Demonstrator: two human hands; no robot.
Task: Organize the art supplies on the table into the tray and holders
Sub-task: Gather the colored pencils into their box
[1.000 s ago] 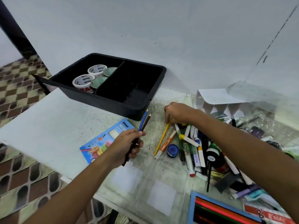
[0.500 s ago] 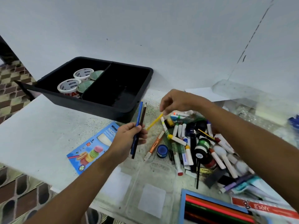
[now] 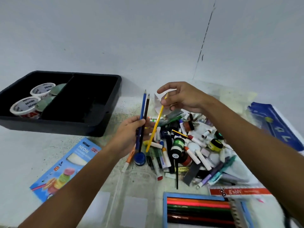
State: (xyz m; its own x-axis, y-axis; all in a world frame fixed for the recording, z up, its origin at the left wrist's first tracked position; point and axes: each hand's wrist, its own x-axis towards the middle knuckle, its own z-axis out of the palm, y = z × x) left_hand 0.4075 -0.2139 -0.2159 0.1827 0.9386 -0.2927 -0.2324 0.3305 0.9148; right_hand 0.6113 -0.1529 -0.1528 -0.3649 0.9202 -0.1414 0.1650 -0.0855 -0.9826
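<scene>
My left hand [image 3: 130, 135] grips a blue pencil [image 3: 142, 109] and a brown pencil [image 3: 146, 111], tips pointing up, just right of the black tray [image 3: 105, 119]. My right hand [image 3: 182, 99] pinches a yellow pencil [image 3: 155, 127] near its top end, so it hangs slanted above the heap of markers, pens and paint jars [image 3: 184, 145]. The yellow pencil's lower end is close to my left hand. The tray's left compartment holds tape rolls [image 3: 26, 105]; its right compartment looks dark and bare.
A blue Ninso neon box [image 3: 65, 168] lies at front left. An open case of coloured pencils [image 3: 197, 209] sits at the front edge beside a red g'soft pack [image 3: 238, 191]. A blue packet [image 3: 276, 124] lies far right. The wall rises right behind the table.
My right hand has lifted the yellow pencil off the heap and carried it up and left toward my left hand. My left hand has turned its two pencils more upright.
</scene>
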